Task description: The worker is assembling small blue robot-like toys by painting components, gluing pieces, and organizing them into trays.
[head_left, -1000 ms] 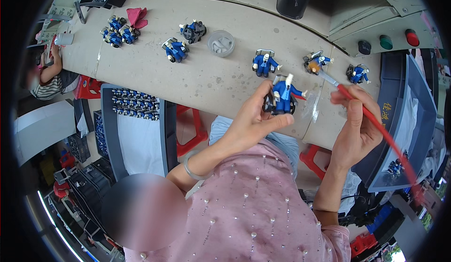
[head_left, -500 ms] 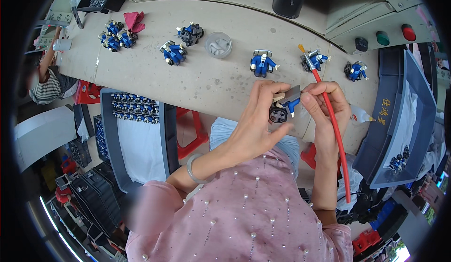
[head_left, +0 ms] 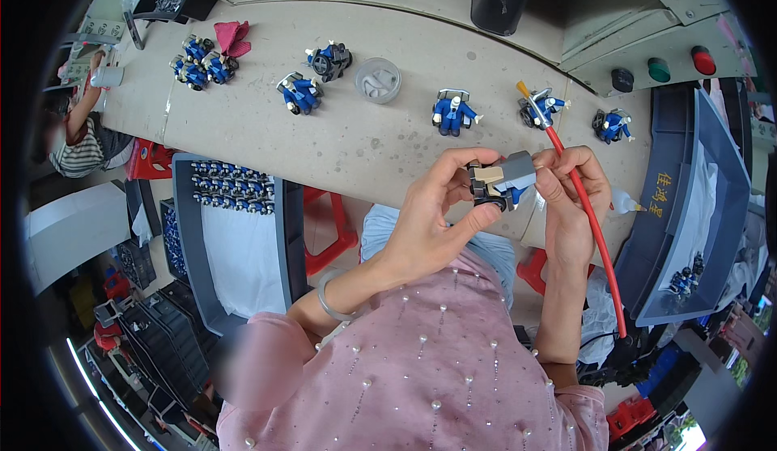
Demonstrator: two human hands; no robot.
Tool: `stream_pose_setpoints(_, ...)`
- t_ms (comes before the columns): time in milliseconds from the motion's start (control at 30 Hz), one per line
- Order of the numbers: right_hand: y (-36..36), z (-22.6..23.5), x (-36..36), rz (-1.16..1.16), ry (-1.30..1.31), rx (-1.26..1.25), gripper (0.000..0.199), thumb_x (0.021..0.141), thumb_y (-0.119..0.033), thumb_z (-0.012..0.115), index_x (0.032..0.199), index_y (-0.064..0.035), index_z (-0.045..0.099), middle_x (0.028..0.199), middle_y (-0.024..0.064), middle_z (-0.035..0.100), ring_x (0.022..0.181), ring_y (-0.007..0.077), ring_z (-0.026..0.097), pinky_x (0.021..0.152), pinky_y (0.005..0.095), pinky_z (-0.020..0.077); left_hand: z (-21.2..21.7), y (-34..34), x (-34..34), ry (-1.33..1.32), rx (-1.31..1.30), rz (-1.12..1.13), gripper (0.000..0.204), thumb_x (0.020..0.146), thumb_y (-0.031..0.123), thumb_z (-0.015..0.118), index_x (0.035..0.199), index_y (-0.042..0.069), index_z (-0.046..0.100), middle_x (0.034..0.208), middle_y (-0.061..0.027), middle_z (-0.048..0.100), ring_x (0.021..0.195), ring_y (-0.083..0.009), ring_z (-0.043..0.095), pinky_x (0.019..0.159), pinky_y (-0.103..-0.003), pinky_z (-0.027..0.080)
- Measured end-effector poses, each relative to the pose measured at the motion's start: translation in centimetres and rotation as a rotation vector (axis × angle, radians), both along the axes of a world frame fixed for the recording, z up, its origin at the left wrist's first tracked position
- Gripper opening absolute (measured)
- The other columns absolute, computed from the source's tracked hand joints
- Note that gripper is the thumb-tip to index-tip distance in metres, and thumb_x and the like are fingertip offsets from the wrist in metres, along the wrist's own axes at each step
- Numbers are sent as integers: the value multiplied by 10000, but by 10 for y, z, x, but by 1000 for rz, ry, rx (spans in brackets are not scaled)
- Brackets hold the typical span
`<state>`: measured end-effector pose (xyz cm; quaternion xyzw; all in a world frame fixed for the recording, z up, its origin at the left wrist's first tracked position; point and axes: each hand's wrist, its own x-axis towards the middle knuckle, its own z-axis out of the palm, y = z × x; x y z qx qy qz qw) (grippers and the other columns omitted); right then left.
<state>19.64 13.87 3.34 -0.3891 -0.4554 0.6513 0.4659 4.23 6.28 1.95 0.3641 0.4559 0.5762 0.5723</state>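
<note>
A: What's different about the held figure (head_left: 490, 179)?
B: It has been turned over. A second ago its blue front faced the camera; now the grey seat back and the beige and black parts show. It sits between the two hands, over the near edge of the worktop (head_left: 340, 139).

A: And each grip?
B: The left grip (head_left: 427, 215) is closed round it, fingers above, thumb below. The right grip (head_left: 564, 208) holds the red brush (head_left: 597, 232), with thumb and fingertip up against the grey back's edge. I can't tell whether they press on it.

A: So what does the turn mean?
B: The rear is exposed, and the bristles point away from it, so I'd judge this a moment of handling by fingers rather than brushing.

A: The brush tip was low over a figure on the worktop, wasn't it?
B: Yes. Now it crosses in front of that right-hand figure (head_left: 554, 105); contact is unclear.

A: Further out?
B: The front-facing figure (head_left: 455, 116) sits nearby, with a clear cup (head_left: 378, 80) to its left. A white bottle (head_left: 623, 199) now shows beyond the right grip, and a grey tray (head_left: 293, 241) stands well left.
</note>
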Motion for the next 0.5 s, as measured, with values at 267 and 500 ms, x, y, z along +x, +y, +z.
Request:
stream_pose_setpoints(267,1,5,0,30,-66,-24,202,780,17,691,913,-29,546,896,91,631,858,136,612,750,226,473,-5,5,-2,271,163,116,609,698,1,740,1236,19,454,1191,-109,514,1067,-203,542,885,-332,462)
stream_pose_setpoints(500,-5,15,-10,74,-127,23,295,759,67,692,993,6,524,1019,134,603,983,185,608,860,296,498,-6,6,-6,657,221,156,790,634,30,813,1303,14,393,1241,-92,465,1151,-204,495,953,-335,415)
